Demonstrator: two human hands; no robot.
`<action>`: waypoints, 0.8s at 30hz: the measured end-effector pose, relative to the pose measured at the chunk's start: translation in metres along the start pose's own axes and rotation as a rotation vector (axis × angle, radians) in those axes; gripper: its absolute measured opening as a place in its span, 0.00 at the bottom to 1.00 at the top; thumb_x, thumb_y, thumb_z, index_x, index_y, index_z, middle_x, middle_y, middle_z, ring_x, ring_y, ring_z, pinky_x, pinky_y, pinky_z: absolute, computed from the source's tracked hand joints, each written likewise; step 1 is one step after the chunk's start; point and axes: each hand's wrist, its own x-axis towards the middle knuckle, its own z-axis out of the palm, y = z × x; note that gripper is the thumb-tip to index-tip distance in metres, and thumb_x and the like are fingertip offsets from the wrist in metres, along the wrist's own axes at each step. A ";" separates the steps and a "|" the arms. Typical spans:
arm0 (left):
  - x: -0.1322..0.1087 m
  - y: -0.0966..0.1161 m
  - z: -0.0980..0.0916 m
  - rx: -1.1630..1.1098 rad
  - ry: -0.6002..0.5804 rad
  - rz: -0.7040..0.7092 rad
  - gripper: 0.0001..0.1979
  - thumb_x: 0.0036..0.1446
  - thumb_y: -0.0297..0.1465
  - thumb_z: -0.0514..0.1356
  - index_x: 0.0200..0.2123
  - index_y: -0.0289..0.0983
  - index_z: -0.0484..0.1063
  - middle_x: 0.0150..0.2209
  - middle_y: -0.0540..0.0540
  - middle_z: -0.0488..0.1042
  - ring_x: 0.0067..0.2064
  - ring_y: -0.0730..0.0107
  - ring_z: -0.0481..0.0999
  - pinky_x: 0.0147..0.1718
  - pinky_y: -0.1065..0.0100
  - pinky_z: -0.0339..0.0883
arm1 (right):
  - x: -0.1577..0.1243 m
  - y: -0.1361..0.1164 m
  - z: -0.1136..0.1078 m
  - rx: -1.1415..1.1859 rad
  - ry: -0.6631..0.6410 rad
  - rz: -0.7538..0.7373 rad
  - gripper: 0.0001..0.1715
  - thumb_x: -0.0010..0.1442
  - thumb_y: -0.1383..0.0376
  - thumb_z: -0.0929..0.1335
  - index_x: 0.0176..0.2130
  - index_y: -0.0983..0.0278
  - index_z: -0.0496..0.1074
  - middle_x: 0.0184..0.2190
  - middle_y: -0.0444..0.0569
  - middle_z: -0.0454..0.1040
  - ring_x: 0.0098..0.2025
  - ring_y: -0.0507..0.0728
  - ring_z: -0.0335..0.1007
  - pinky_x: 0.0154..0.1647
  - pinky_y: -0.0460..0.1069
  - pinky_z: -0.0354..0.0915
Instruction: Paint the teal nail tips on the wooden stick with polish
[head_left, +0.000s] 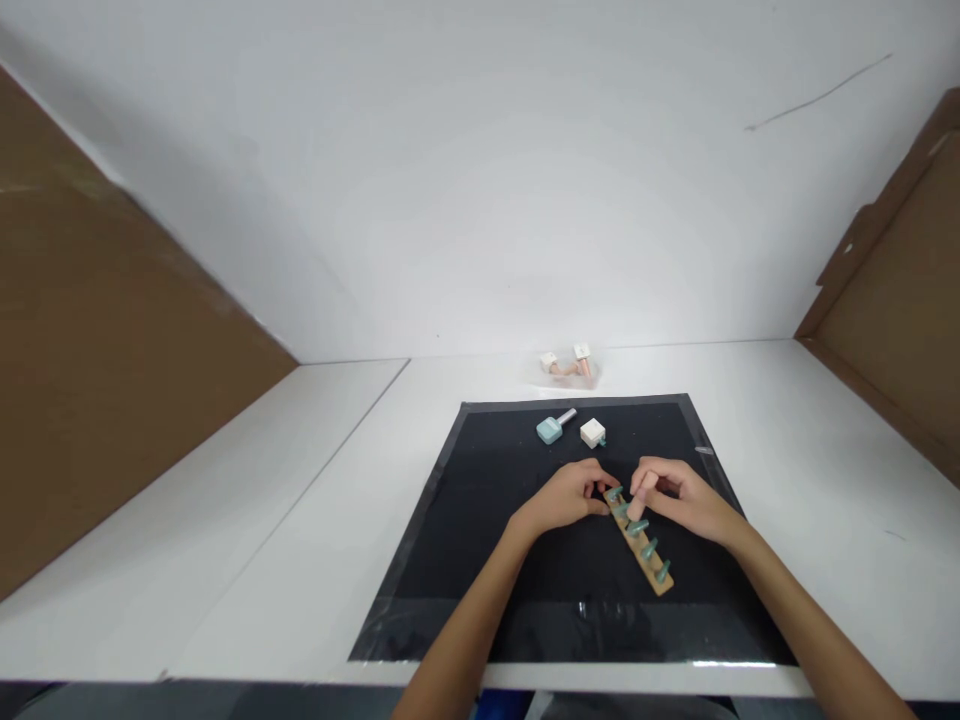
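Observation:
A narrow wooden strip (pixel 646 560) lies at a slant on the black mat, with several green nail tips (pixel 649 549) standing along it. My left hand (pixel 571 492) is at the strip's far end, thumb and fingers closed on its edge. Over the strip's right side, my right hand (pixel 684 497) pinches a small pale pink finger-shaped piece (pixel 640 502), angled down close to the green tips. Whether the piece touches a tip I cannot tell. Beyond my hands lie a teal bottle with a pale stick-like cap (pixel 550 430) and a white cube (pixel 592 433) with a green bit at its base.
A clear plastic bag (pixel 596 378) with white cubes and pink pieces lies behind the black mat (pixel 510 470). Brown cardboard panels stand at the left (pixel 112 330) and right (pixel 900 270). A white wall (pixel 480 180) closes off the back of the white table (pixel 315 540).

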 end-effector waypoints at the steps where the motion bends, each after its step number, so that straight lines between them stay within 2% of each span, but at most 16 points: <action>1: 0.000 0.000 0.000 0.002 0.000 0.001 0.15 0.41 0.22 0.65 0.37 0.36 0.76 0.28 0.54 0.63 0.29 0.77 0.62 0.30 0.73 0.58 | 0.000 0.001 0.000 0.001 -0.006 0.004 0.09 0.54 0.62 0.66 0.26 0.65 0.69 0.21 0.46 0.72 0.23 0.53 0.64 0.24 0.46 0.58; 5: 0.000 -0.002 0.001 0.005 -0.003 0.011 0.15 0.42 0.23 0.65 0.37 0.37 0.76 0.29 0.53 0.63 0.29 0.76 0.62 0.30 0.73 0.58 | 0.001 0.004 -0.001 0.006 -0.009 0.016 0.07 0.53 0.65 0.66 0.25 0.64 0.68 0.20 0.45 0.73 0.22 0.52 0.63 0.24 0.46 0.57; 13: -0.001 -0.004 0.001 -0.005 0.005 0.023 0.15 0.42 0.24 0.64 0.38 0.38 0.77 0.29 0.52 0.64 0.29 0.76 0.61 0.30 0.73 0.58 | 0.001 0.011 -0.005 0.025 0.074 0.053 0.09 0.47 0.74 0.62 0.19 0.62 0.62 0.15 0.41 0.70 0.20 0.51 0.61 0.26 0.46 0.57; 20: -0.001 -0.006 0.001 -0.032 0.016 0.032 0.14 0.41 0.25 0.66 0.35 0.37 0.76 0.29 0.53 0.64 0.28 0.76 0.61 0.29 0.72 0.58 | 0.002 0.008 -0.006 0.114 0.174 0.032 0.09 0.48 0.70 0.64 0.19 0.62 0.63 0.15 0.42 0.70 0.22 0.52 0.62 0.26 0.47 0.57; 24: -0.004 -0.006 -0.003 -0.140 -0.013 0.047 0.13 0.36 0.25 0.68 0.31 0.36 0.75 0.29 0.53 0.65 0.27 0.77 0.61 0.28 0.72 0.57 | 0.002 0.010 -0.006 0.205 0.243 0.023 0.07 0.47 0.69 0.65 0.20 0.63 0.66 0.15 0.41 0.68 0.20 0.51 0.61 0.22 0.46 0.56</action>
